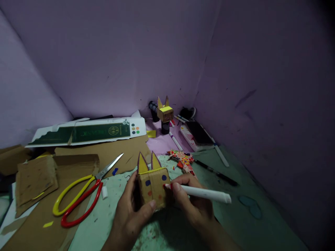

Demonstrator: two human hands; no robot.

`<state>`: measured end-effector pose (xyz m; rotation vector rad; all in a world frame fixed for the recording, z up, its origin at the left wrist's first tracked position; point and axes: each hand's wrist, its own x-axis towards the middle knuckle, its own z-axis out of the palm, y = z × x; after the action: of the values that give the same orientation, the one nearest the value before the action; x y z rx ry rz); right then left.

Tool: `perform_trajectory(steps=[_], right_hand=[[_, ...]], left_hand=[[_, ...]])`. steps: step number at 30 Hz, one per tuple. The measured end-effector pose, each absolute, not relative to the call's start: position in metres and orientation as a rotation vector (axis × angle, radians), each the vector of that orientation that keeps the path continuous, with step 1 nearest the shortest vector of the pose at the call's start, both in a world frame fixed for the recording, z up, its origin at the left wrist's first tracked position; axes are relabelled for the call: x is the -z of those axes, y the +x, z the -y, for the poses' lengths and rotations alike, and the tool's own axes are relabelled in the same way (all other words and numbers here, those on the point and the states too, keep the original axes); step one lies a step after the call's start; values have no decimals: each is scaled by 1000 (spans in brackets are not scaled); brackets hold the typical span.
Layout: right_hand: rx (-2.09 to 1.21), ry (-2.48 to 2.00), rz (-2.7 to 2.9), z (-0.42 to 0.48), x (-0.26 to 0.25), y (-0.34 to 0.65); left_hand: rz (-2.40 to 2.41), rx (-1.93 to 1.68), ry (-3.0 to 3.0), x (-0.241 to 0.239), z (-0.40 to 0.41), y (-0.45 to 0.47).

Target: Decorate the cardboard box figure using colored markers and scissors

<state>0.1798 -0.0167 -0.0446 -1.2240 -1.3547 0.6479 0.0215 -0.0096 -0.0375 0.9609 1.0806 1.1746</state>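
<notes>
My left hand grips a small cardboard box animal head with two yellow pointed ears, blue eye dots and orange cheek dots. My right hand holds a white marker with a red tip, and the tip touches the box's right edge. Both hands hover just above the green work surface.
Yellow and red scissors lie to the left on cardboard sheets. A green and white flattened carton lies behind. A second cardboard eared figure stands at the back by the purple wall. Markers, a dotted paper shape and a phone lie to the right.
</notes>
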Motion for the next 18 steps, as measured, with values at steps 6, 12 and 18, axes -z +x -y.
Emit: perform_trajectory(steps=[6, 12, 18], right_hand=[[-680, -1288, 1305, 18, 41, 179], [-691, -1295, 1276, 18, 40, 177], [-702, -1296, 1272, 19, 41, 177]], left_hand=[[-1082, -1168, 950, 36, 10, 21], [-1066, -1141, 978, 37, 9, 19], [-1077, -1162, 959, 38, 10, 19]])
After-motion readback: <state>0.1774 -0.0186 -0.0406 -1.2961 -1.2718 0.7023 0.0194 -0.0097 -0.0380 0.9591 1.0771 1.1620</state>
